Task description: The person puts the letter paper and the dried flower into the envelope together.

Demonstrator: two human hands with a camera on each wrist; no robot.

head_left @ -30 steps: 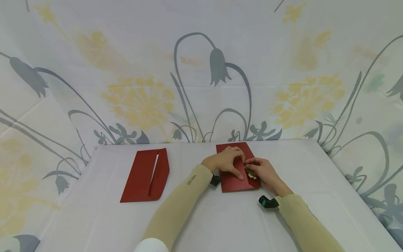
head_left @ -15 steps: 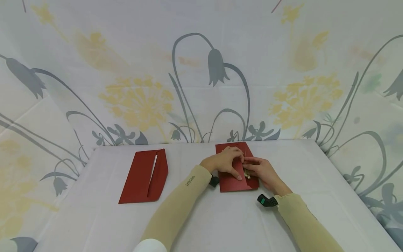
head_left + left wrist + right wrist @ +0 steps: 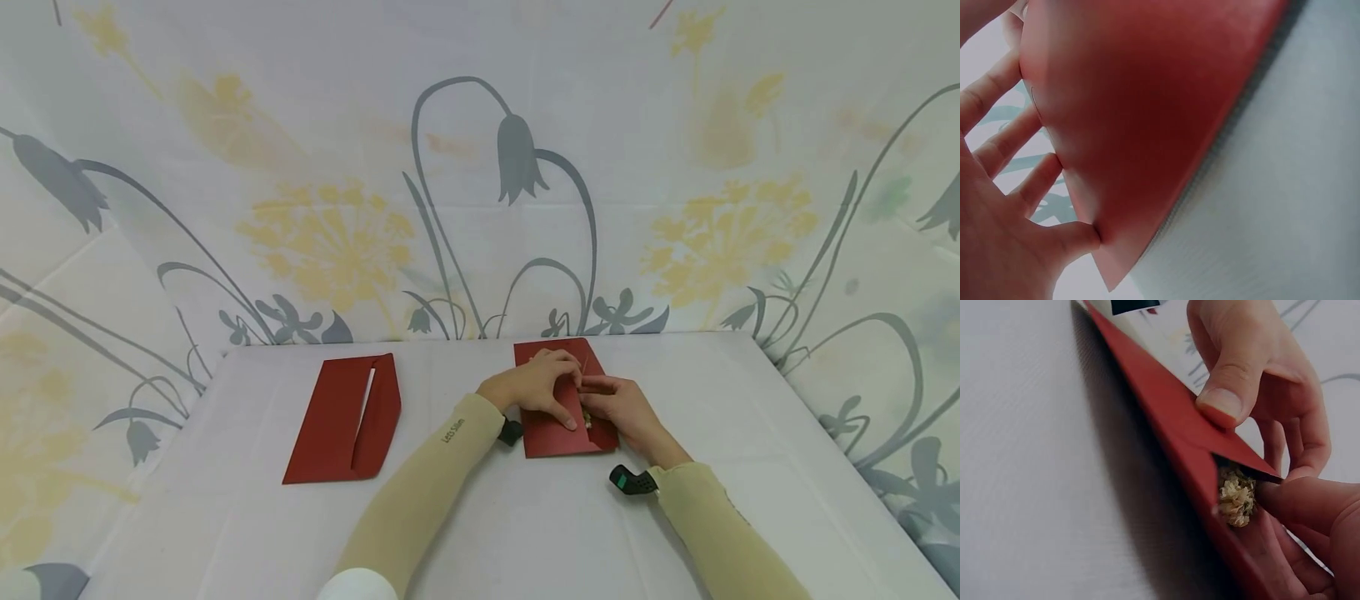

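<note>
A red envelope (image 3: 551, 440) lies at the back of the table with its flap side to the right. My left hand (image 3: 536, 385) holds it from the left, thumb and fingertips pressing on its front panel near the opening. Pale yellow dried flowers (image 3: 1237, 497) show in the mouth of the envelope in the right wrist view. My right hand (image 3: 621, 408) pinches them there, its thumb against the cluster and its fingers partly hidden by the envelope. In the left wrist view the red panel (image 3: 1122, 137) hides most of the opening.
A second red envelope (image 3: 330, 425) lies to the left with its flap open and a white strip (image 3: 367, 396) showing in its slot. A white cloth covers the table (image 3: 225, 533). Behind it hangs a flower-printed cloth (image 3: 480, 208).
The right hand has shifted slightly left, further into the opening, and less of the dried flowers shows in the head view. My left hand keeps its place on the envelope.
</note>
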